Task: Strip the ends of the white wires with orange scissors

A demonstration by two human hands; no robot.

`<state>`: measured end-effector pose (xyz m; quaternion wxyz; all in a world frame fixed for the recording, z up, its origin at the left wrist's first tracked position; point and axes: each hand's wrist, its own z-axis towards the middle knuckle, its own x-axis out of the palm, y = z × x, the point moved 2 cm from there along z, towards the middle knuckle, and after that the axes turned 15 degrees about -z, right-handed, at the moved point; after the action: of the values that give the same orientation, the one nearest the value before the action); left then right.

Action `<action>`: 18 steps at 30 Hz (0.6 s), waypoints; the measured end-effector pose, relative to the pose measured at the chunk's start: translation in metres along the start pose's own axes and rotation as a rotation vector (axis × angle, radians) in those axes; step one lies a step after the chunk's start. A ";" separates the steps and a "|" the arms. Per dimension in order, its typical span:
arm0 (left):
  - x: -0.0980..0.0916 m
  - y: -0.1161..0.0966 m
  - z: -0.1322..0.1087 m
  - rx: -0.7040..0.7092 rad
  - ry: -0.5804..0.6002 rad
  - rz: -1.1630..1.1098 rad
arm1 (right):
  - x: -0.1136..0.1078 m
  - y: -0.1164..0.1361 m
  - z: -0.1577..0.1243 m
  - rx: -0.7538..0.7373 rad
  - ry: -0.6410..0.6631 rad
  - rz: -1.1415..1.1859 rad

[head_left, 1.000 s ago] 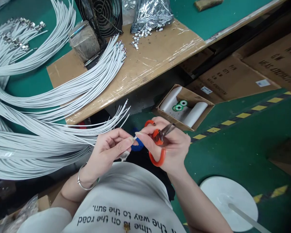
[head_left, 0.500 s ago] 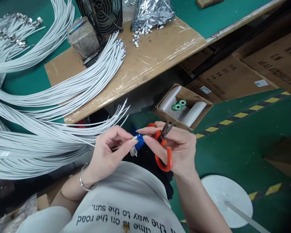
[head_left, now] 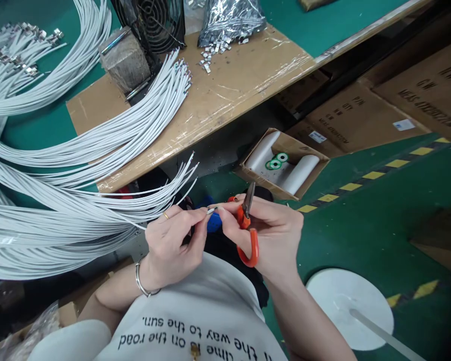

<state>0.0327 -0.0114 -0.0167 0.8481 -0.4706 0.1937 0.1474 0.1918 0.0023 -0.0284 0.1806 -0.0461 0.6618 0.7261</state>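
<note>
My left hand (head_left: 178,233) pinches a white cable (head_left: 211,211) close to its end, between thumb and forefinger. My right hand (head_left: 274,230) holds orange-handled scissors (head_left: 253,248) in the palm, blades pointing up and away from the cable. The thumb and forefinger of that hand meet at the tip of the cable, touching its end. Exactly what they grip there is too small to make out. To the left, a bundle of loose white cables (head_left: 150,203) hangs past the table edge with its cut ends near my left hand.
Another bundle of white cables (head_left: 146,120) lies on the cardboard-covered table (head_left: 248,75). Beyond it stand a fan (head_left: 156,25), a wrapped block (head_left: 124,60) and a bag of small metal parts (head_left: 231,20). An open carton (head_left: 304,188) and a white round base (head_left: 346,306) stand on the floor.
My left hand has rolled over, its back now facing up, and still pinches the cable. The scissors in my right hand have tilted more upright, with the blades looking closed together.
</note>
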 end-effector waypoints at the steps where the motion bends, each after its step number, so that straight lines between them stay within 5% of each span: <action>1: 0.000 0.000 0.000 -0.013 -0.004 -0.011 | 0.002 -0.001 -0.001 0.039 -0.022 0.025; 8: -0.003 0.005 -0.002 -0.302 -0.083 -0.271 | -0.006 -0.023 0.004 0.281 -0.132 0.286; 13: -0.005 0.004 0.000 -0.447 -0.067 -0.461 | -0.006 -0.026 0.003 0.149 0.053 0.196; 18: -0.006 0.004 0.001 -0.441 -0.025 -0.488 | 0.002 -0.012 -0.001 0.018 0.038 0.103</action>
<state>0.0256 -0.0091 -0.0163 0.7384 -0.6736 0.0284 -0.0159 0.1940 0.0025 -0.0406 0.1308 -0.0243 0.6731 0.7275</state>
